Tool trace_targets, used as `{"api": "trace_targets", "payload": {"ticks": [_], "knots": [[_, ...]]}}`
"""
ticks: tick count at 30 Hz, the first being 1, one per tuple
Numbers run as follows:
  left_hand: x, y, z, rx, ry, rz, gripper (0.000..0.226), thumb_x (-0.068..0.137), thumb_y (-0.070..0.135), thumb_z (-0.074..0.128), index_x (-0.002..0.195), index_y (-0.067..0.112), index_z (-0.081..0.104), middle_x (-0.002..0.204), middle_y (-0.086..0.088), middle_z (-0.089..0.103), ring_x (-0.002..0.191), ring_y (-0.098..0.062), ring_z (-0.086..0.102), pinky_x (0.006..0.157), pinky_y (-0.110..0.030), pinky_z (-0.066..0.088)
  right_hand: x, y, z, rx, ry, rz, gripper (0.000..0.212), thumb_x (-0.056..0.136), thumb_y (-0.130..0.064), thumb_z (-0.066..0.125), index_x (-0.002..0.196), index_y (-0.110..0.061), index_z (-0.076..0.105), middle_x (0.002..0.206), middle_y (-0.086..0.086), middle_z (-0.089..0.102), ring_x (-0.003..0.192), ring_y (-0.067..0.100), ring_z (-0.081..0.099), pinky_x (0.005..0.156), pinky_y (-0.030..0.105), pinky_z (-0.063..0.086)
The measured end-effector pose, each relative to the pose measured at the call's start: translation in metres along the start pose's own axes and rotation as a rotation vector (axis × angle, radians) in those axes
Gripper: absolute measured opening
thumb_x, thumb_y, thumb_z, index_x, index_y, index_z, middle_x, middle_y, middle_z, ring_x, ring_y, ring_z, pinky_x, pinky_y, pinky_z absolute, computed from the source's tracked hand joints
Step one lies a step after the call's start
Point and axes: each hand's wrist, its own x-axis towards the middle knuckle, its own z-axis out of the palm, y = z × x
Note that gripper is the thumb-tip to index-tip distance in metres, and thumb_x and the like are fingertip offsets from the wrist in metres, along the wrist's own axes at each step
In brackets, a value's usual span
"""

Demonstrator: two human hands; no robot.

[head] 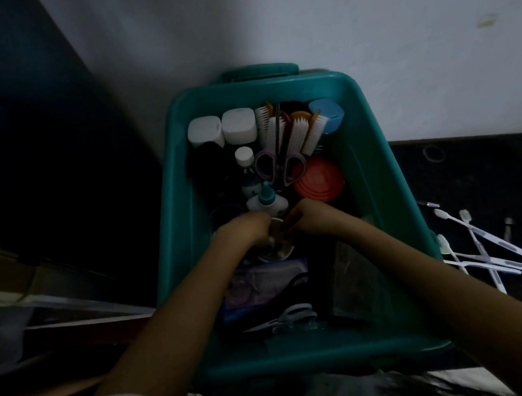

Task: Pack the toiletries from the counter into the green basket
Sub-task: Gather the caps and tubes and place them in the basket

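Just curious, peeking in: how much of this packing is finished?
Mostly done: the green basket already holds bottles, brushes and scissors. The left hand and right hand are at a small round cup inside it. Left to pack: the toothbrushes on the counter beside it.

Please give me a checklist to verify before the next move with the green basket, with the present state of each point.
1. The left hand and the right hand are inside the green basket: ok.
2. Firm grip on the small round container between them: cannot tell, too dark.
3. Toothbrushes packed: not ok, they lie on the counter.
4. Purple scissors inside the basket: ok.
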Motion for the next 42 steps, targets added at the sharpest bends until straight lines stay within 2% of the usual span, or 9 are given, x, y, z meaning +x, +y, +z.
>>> {"api": "trace_targets", "payload": {"ticks": [8, 17, 20, 23, 25, 28, 34, 38, 42], "knots": [[0.000, 0.001, -0.004, 0.001, 0.039, -0.066, 0.029, 0.094, 0.015, 0.052, 0.120, 0.004, 0.056, 0.121, -0.015, 0.059, 0.107, -0.028, 0.058, 0.074, -0.028, 0.040, 0.001, 0.001, -0.002, -0.029, 0.030, -0.036, 0.020, 0.085, -0.014, 0.067, 0.103, -0.008, 0.073, 0.103, 0.011, 0.072, 0.087, 0.020, 0.065, 0.074, 0.027, 0.047], [-0.004, 0.000, -0.001, 0.031, 0.044, -0.042, 0.026, 0.092, 0.020, 0.055, 0.113, 0.005, 0.059, 0.112, -0.014, 0.063, 0.099, -0.027, 0.061, 0.069, -0.028, 0.042, 0.000, 0.001, 0.000, -0.038, 0.027, -0.062, 0.016, 0.086, -0.020, 0.068, 0.099, -0.014, 0.074, 0.102, 0.007, 0.072, 0.089, 0.020, 0.066, 0.077, 0.029, 0.050], [-0.005, 0.001, -0.001, 0.014, 0.052, -0.038, 0.018, 0.093, 0.027, 0.053, 0.093, 0.009, 0.059, 0.094, -0.010, 0.060, 0.081, -0.022, 0.059, 0.060, -0.024, 0.040, -0.004, 0.000, 0.000, -0.037, 0.031, -0.082, 0.018, 0.086, -0.019, 0.068, 0.102, -0.014, 0.074, 0.106, 0.006, 0.071, 0.096, 0.021, 0.066, 0.083, 0.029, 0.050], [-0.008, 0.002, 0.000, -0.036, 0.123, -0.024, 0.030, 0.092, 0.036, 0.053, 0.069, 0.019, 0.048, 0.076, -0.003, 0.055, 0.060, -0.012, 0.048, 0.050, -0.024, 0.036, -0.011, -0.003, -0.002, -0.015, 0.065, -0.124, 0.021, 0.085, -0.016, 0.068, 0.105, -0.012, 0.072, 0.107, 0.006, 0.071, 0.095, 0.017, 0.065, 0.081, 0.026, 0.049], [-0.014, 0.002, 0.001, -0.056, 0.184, -0.005, 0.027, 0.090, 0.037, 0.056, 0.074, 0.016, 0.053, 0.078, -0.005, 0.056, 0.064, -0.015, 0.052, 0.054, -0.025, 0.039, -0.019, -0.005, -0.006, 0.003, 0.109, -0.166, 0.022, 0.085, -0.014, 0.067, 0.107, -0.010, 0.072, 0.107, 0.006, 0.071, 0.096, 0.017, 0.065, 0.083, 0.026, 0.049], [-0.026, 0.004, 0.003, -0.015, 0.309, 0.017, 0.023, 0.088, 0.028, 0.060, 0.097, 0.006, 0.062, 0.095, -0.011, 0.062, 0.084, -0.024, 0.059, 0.067, -0.030, 0.045, -0.034, -0.005, -0.014, 0.025, 0.209, -0.224, 0.020, 0.085, -0.014, 0.068, 0.105, -0.012, 0.072, 0.104, 0.003, 0.071, 0.091, 0.011, 0.064, 0.082, 0.023, 0.049], [-0.056, 0.032, 0.019, -0.096, 0.576, 0.124, 0.008, 0.083, 0.015, 0.063, 0.077, 0.017, 0.057, 0.092, -0.007, 0.064, 0.087, -0.023, 0.061, 0.066, -0.029, 0.043, -0.073, 0.005, -0.016, 0.124, 0.428, -0.307, 0.012, 0.084, -0.016, 0.069, 0.095, -0.016, 0.073, 0.094, -0.007, 0.070, 0.089, 0.007, 0.063, 0.083, 0.023, 0.050], [-0.074, 0.058, 0.030, -0.244, 0.782, 0.278, 0.006, 0.084, 0.018, 0.069, 0.084, 0.017, 0.063, 0.088, 0.001, 0.067, 0.081, -0.015, 0.061, 0.070, -0.032, 0.049, -0.111, 0.024, -0.016, 0.243, 0.561, -0.368, 0.012, 0.083, -0.007, 0.069, 0.090, -0.017, 0.073, 0.088, -0.009, 0.068, 0.086, 0.006, 0.065, 0.085, 0.025, 0.052], [-0.087, 0.092, 0.037, -0.324, 0.886, 0.442, 0.006, 0.084, 0.020, 0.070, 0.084, 0.017, 0.064, 0.083, 0.006, 0.064, 0.074, -0.007, 0.056, 0.064, -0.019, 0.044, -0.154, 0.040, -0.015, 0.388, 0.652, -0.484, 0.015, 0.084, -0.004, 0.067, 0.090, -0.018, 0.071, 0.089, -0.007, 0.071, 0.086, 0.007, 0.067, 0.082, 0.024, 0.053]]}}
